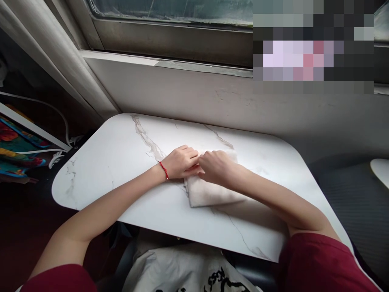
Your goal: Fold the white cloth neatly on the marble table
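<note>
A folded white cloth [209,192] lies on the white marbled table [142,202], its layers showing along the left edge. My left hand [184,161], with a red string bracelet [163,170] at the wrist, is closed at the cloth's upper left side. Right beside it, my right hand [217,166] is curled into a fist over the cloth, knuckles facing away from me. The two hands touch or nearly touch at the fingers. Their fingertips and the cloth inside them are mostly hidden.
A window [170,10] and its sill [182,67] run behind the table. To the left hang a pale curtain [54,52] and a colourful fabric [21,150] near white cables [62,113]. A dark seat [346,198] stands at right. A printed light fabric [170,267] lies below the table edge.
</note>
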